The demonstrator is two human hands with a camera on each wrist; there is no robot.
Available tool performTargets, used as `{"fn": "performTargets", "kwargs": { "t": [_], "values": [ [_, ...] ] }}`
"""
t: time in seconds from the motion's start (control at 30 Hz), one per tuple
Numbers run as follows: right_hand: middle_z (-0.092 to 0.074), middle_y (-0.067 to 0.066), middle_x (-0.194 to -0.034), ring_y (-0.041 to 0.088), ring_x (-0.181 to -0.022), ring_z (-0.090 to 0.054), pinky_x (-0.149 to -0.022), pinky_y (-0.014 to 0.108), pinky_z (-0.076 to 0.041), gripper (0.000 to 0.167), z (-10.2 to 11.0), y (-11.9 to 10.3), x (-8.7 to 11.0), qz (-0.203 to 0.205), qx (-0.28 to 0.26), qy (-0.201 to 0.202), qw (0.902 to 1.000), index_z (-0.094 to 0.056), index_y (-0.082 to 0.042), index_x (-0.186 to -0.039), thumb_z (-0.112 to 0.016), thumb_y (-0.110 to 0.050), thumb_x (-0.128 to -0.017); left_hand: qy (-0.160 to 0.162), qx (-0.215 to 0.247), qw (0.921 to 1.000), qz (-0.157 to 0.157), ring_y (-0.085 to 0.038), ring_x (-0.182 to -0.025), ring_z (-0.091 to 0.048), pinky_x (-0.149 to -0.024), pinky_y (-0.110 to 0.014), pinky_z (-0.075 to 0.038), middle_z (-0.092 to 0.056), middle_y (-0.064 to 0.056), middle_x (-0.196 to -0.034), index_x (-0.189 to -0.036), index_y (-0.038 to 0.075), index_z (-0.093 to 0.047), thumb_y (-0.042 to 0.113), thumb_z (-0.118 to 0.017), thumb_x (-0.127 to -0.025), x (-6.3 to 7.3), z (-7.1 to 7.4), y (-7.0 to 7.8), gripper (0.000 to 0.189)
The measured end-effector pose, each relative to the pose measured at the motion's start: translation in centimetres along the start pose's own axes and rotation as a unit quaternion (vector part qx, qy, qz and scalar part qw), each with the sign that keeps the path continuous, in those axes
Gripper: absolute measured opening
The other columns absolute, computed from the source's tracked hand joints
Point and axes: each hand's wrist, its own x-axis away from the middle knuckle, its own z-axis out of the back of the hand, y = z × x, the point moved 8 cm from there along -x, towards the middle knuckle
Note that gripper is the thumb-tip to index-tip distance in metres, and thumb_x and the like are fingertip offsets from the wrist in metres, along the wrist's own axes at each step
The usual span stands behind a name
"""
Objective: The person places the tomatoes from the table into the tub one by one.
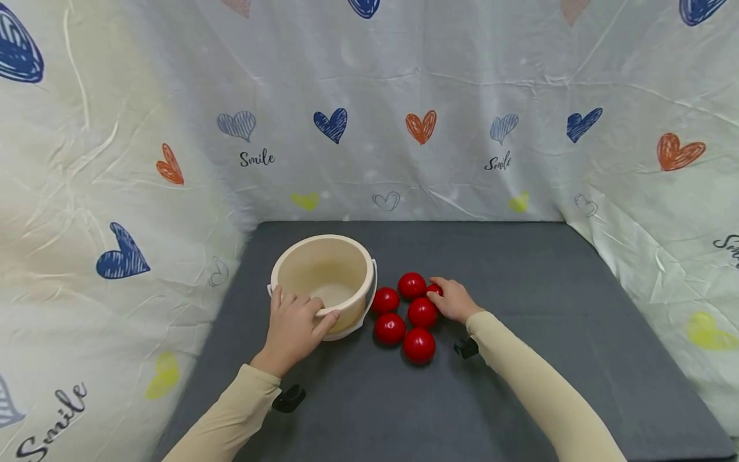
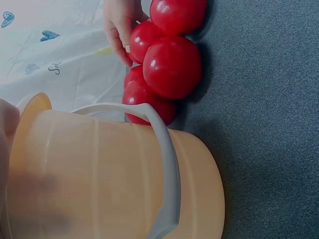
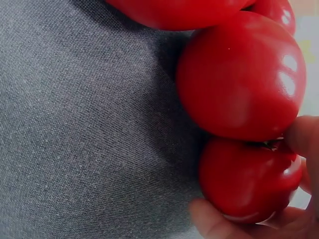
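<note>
My right fingers (image 1: 447,286) pinch a round red tomato (image 3: 246,181); left fingers (image 1: 288,305) grip a cream plastic bucket (image 2: 109,169) rim. Five more tomatoes (image 1: 423,312) crowd between.

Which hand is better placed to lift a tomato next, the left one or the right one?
Probably the right hand: it grips the rightmost tomato of the group in the head view. The left hand holds the bucket at its rim, so it seems better suited to steadying.

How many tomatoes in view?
6: one tomato in the right hand, five others clustered on the table beside the bucket. Any behind them could be hidden.
</note>
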Motion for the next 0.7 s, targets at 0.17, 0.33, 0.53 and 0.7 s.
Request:
{"fn": "performTargets", "kwargs": {
  "t": [0.17, 0.33, 0.53, 0.7],
  "values": [
    [-0.062, 0.024, -0.137, 0.04, -0.124, -0.059, -0.11, 0.053, -0.047, 0.049, 0.1, -0.1, -0.1, 0.003, -0.004, 0.0, 1.0, -0.053, 0.0, -0.144, -0.055, -0.024, -0.102, -0.005, 0.002, 1.0, 0.004, -0.039, -0.083, -0.056, -0.111, -0.075, -0.026, -0.062, -0.013, -0.072, -0.076, 0.009, -0.066, 0.04, -0.073, -0.088, -0.1, 0.0, 0.1, 0.034],
    [-0.064, 0.024, -0.134, 0.039, -0.12, -0.061, -0.108, 0.053, -0.048, 0.047, 0.2, 0.0, 0.0, 0.001, -0.002, 0.005, 1.0, -0.055, 0.0, -0.142, -0.056, -0.022, -0.101, -0.004, 0.003, 1.0, 0.003, -0.039, -0.084, -0.056, -0.111, -0.075, -0.026, -0.062, -0.013, -0.072, -0.075, 0.009, -0.066, 0.039, -0.074, -0.088, -0.1, 0.0, 0.2, 0.034],
    [-0.065, 0.025, -0.129, 0.038, -0.114, -0.06, -0.104, 0.053, -0.05, 0.045, 0.7, 0.2, 0.0, 0.003, 0.0, 0.016, 0.9999, -0.056, 0.002, -0.14, -0.055, -0.02, -0.101, -0.005, 0.003, 1.0, 0.003, -0.039, -0.084, -0.056, -0.111, -0.076, -0.025, -0.062, -0.013, -0.073, -0.076, 0.008, -0.066, 0.04, -0.073, -0.088, -0.1, -0.2, 0.1, 0.035],
    [-0.065, 0.025, -0.124, 0.037, -0.107, -0.06, -0.099, 0.052, -0.052, 0.045, 1.9, 0.0, 0.0, 0.013, 0.002, 0.026, 0.9996, -0.055, 0.004, -0.14, -0.055, -0.018, -0.101, -0.003, 0.001, 1.0, 0.004, -0.039, -0.083, -0.056, -0.111, -0.075, -0.026, -0.062, -0.013, -0.073, -0.075, 0.008, -0.066, 0.04, -0.074, -0.087, -0.1, -0.2, 0.0, 0.035]
  ]
}}
